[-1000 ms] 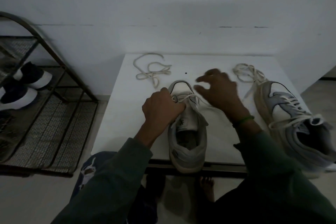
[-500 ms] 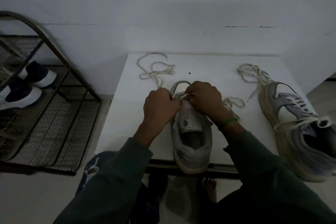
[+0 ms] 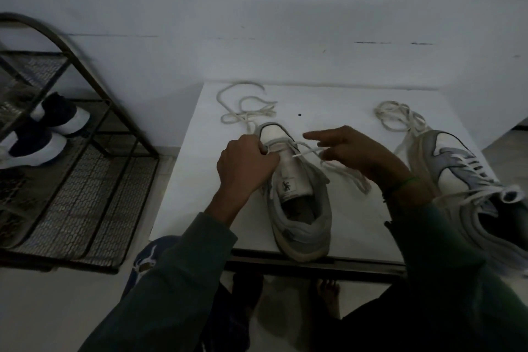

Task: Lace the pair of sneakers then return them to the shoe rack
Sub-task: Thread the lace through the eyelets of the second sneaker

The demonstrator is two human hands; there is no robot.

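Pretty dim room: plain white wall [image 3: 285, 23], small white table [image 3: 194, 174] against it. The grey sneaker [image 3: 303, 208] sits mid-table, with the left hand [image 3: 245, 163] curled on its eyelet edge. The right hand [image 3: 357, 151] has swung off the tongue and now pinches the lace [image 3: 303, 153], index finger out. The second sneaker [image 3: 457, 174] is on the right, a loose lace [image 3: 245, 111] lies behind, and the shoe rack [image 3: 85, 194] stands to the left.

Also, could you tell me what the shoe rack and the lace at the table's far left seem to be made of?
Shoe rack: apparently dark metal, judging by thin bars and wire-mesh shelves; dull finish. Lace: probably woven fabric, perhaps cotton, off-white and matte; it lies limp in loose loops.
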